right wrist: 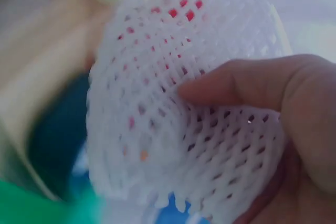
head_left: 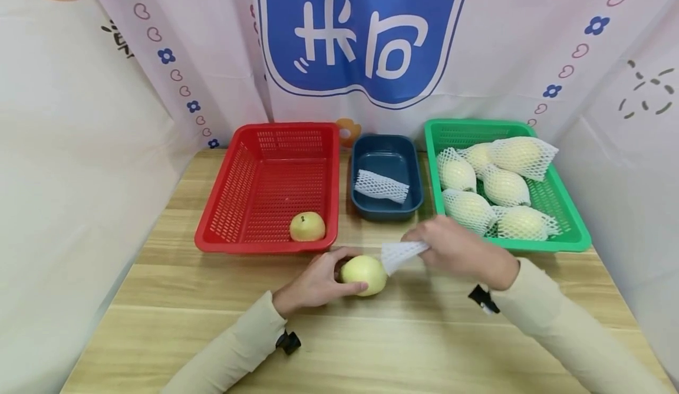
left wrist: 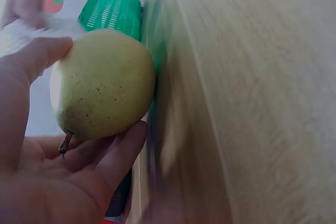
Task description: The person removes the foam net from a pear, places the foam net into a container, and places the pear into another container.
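1. Wooden desk [head_left: 371, 347] beneath everything;
2. green basket [head_left: 557, 205] at the bare pear's [head_left: 366, 273] two o'clock; red basket [head_left: 254, 205] at its ten;
3. left hand [head_left: 320, 279] grips the pear; right hand [head_left: 451, 245] pinches a foam net [head_left: 396, 256];
4. net just beside the pear, at two o'clock.

Pears number eight in all: six netted pears [head_left: 507, 186] in the green basket [head_left: 549, 202] at right, one bare pear [head_left: 307, 227] in the red basket [head_left: 281, 187] left of centre, and one unwrapped pear [head_left: 371, 273] in the left hand [head_left: 318, 283], mid-frame. Loose foam nets count two: one net [head_left: 382, 187] in the blue tub [head_left: 387, 210] at upper centre, another net [head_left: 395, 256] in the right hand [head_left: 453, 246]. That makes two baskets, one tub, two hands and one counter [head_left: 382, 353].
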`<state>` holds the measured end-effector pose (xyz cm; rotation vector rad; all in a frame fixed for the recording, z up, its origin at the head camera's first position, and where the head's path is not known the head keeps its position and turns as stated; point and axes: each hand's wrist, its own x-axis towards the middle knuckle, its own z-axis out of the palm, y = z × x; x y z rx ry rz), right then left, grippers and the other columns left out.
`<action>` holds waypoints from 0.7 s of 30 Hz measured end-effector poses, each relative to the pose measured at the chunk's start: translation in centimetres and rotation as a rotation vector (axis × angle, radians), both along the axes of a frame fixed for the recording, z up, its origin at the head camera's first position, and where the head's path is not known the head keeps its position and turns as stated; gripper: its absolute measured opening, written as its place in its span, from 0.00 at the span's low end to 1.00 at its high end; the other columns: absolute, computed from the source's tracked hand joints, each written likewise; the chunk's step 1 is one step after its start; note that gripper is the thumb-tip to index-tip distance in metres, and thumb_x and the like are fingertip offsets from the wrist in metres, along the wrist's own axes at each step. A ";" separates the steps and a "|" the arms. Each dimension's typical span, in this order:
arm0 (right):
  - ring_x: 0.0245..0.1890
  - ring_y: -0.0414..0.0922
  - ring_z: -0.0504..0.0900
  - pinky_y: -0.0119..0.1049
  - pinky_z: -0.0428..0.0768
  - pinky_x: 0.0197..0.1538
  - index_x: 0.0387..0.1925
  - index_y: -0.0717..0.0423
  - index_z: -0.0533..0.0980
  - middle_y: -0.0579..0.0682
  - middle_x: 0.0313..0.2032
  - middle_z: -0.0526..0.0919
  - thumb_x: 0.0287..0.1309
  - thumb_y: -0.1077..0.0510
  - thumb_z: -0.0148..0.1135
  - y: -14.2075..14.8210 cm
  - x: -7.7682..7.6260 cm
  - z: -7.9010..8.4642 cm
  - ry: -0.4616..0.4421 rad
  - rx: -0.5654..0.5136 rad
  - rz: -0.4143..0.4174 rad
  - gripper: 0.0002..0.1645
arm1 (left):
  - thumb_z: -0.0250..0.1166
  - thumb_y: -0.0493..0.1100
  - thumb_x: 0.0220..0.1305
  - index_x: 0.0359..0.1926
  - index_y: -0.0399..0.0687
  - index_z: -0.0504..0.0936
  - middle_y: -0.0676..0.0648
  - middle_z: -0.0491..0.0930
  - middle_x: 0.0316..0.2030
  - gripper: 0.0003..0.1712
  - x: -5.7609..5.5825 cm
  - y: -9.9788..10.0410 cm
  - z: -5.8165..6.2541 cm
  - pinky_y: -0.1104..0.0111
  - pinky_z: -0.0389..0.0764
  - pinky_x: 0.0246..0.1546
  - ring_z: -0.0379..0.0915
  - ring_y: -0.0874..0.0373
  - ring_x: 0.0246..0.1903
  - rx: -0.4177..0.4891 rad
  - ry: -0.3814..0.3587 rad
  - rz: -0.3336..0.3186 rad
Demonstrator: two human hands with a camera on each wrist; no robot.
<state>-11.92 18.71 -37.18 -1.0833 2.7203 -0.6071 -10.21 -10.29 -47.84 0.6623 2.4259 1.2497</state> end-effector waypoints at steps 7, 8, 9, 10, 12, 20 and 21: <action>0.35 0.47 0.87 0.37 0.86 0.33 0.50 0.62 0.86 0.60 0.46 0.91 0.59 0.72 0.63 -0.8 -4.8 5.2 -0.030 0.051 -0.124 0.18 | 0.76 0.57 0.63 0.69 0.49 0.76 0.51 0.82 0.61 0.38 0.0 -0.3 0.1 0.67 0.80 0.51 0.77 0.60 0.51 -0.017 0.012 -0.043; 0.33 0.47 0.86 0.38 0.86 0.33 0.49 0.62 0.87 0.60 0.45 0.92 0.59 0.72 0.62 -0.9 -5.6 5.5 -0.009 0.053 -0.125 0.18 | 0.76 0.58 0.63 0.69 0.50 0.76 0.51 0.83 0.61 0.38 0.1 -0.2 0.1 0.67 0.80 0.52 0.77 0.61 0.51 -0.013 0.010 -0.044; 0.31 0.47 0.85 0.39 0.85 0.32 0.47 0.62 0.87 0.60 0.44 0.92 0.59 0.72 0.62 -1.1 -6.6 5.7 0.009 0.055 -0.128 0.16 | 0.76 0.58 0.63 0.69 0.50 0.77 0.52 0.84 0.60 0.38 0.1 -0.2 0.0 0.67 0.80 0.51 0.78 0.61 0.51 -0.009 0.013 -0.045; 0.29 0.46 0.83 0.39 0.84 0.31 0.46 0.62 0.87 0.60 0.43 0.92 0.60 0.72 0.62 -1.2 -7.5 5.9 0.027 0.058 -0.130 0.15 | 0.76 0.59 0.63 0.69 0.51 0.77 0.52 0.84 0.59 0.37 0.1 -0.2 -0.1 0.67 0.80 0.51 0.78 0.61 0.51 -0.005 0.012 -0.045; 0.26 0.46 0.81 0.40 0.82 0.31 0.42 0.61 0.88 0.59 0.40 0.92 0.61 0.71 0.60 -1.5 -9.3 6.0 0.062 0.064 -0.141 0.13 | 0.76 0.59 0.63 0.68 0.51 0.77 0.53 0.84 0.59 0.37 0.2 -0.2 -0.2 0.68 0.79 0.52 0.78 0.61 0.51 -0.001 0.012 -0.044; 0.30 0.52 0.79 0.47 0.79 0.40 0.35 0.62 0.83 0.60 0.35 0.88 0.68 0.67 0.58 -2.4 -15.2 4.6 0.137 0.112 -0.258 0.08 | 0.76 0.59 0.63 0.68 0.52 0.77 0.54 0.84 0.59 0.37 0.3 0.3 -0.1 0.69 0.80 0.51 0.77 0.62 0.50 0.013 -0.011 -0.067; 0.34 0.54 0.81 0.49 0.80 0.44 0.39 0.63 0.83 0.61 0.38 0.88 0.69 0.66 0.59 -2.6 -15.8 4.2 0.131 0.125 -0.254 0.07 | 0.76 0.60 0.63 0.68 0.52 0.77 0.54 0.84 0.59 0.37 0.3 0.3 0.0 0.69 0.80 0.52 0.77 0.62 0.50 0.011 -0.013 -0.068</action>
